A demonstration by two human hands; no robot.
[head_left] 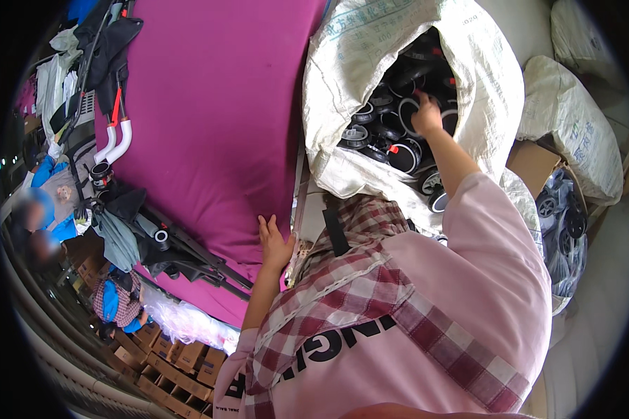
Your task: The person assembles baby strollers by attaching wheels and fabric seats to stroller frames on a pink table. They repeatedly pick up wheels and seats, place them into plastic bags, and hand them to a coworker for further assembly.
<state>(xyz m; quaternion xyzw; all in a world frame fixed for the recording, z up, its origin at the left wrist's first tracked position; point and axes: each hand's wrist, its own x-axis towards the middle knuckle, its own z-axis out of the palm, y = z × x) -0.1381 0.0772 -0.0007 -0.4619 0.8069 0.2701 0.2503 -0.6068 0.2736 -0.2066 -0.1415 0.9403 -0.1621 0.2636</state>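
Observation:
My right hand (426, 116) reaches into a large white woven sack (328, 119) full of small black wheels. Its fingers are curled at the edge of a black wheel (407, 117) with a pale grey rim, and part of the grip is hidden. Around it lie more wheels, among them one with a red tab (404, 158). On the magenta cloth (210, 105) covering the table, near its right edge, my left hand (276, 242) rests with fingers spread and holds nothing.
Folded stroller-like frames (189, 248) with black tubes and grey fabric lie along the table's left side, near white curved tubes (122, 143). To the right stand another sack (573, 129) and a box of bagged wheels (562, 216). Co-workers (122, 300) and cartons (182, 363) are at left.

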